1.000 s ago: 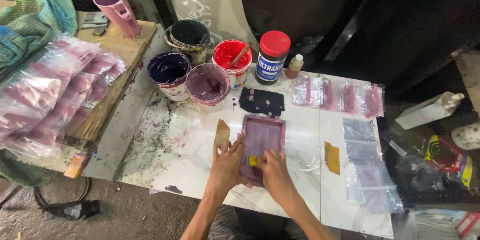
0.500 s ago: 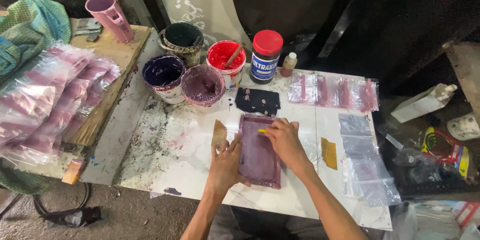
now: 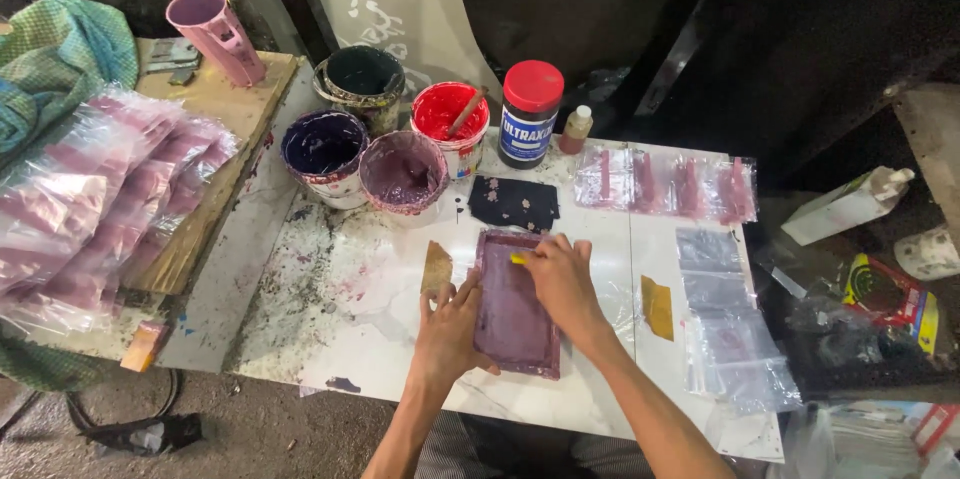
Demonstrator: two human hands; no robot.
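Note:
A small purple-stained printing frame [image 3: 513, 324] lies flat on the white tabletop [image 3: 340, 339]. My left hand [image 3: 450, 324] presses on its left edge and holds it down. My right hand [image 3: 560, 279] rests on the frame's upper part, shut on a small yellow squeegee [image 3: 519, 259] at the top left of the screen. A tan card [image 3: 436, 267] lies just left of the frame, a yellow-brown one [image 3: 657, 307] to its right.
Paint tubs stand at the back: dark blue [image 3: 323, 151], mauve [image 3: 403, 174], red [image 3: 449, 124], dark green [image 3: 362, 84], plus a red-lidded jar [image 3: 530, 114]. Printed clear bags [image 3: 665, 182] lie right, blank bags [image 3: 730, 329] below them. A heap of bags [image 3: 90, 209] sits left.
My right hand has slid the squeegee from the lower part of the frame up to its top edge. The left hand stays on the frame's left side.

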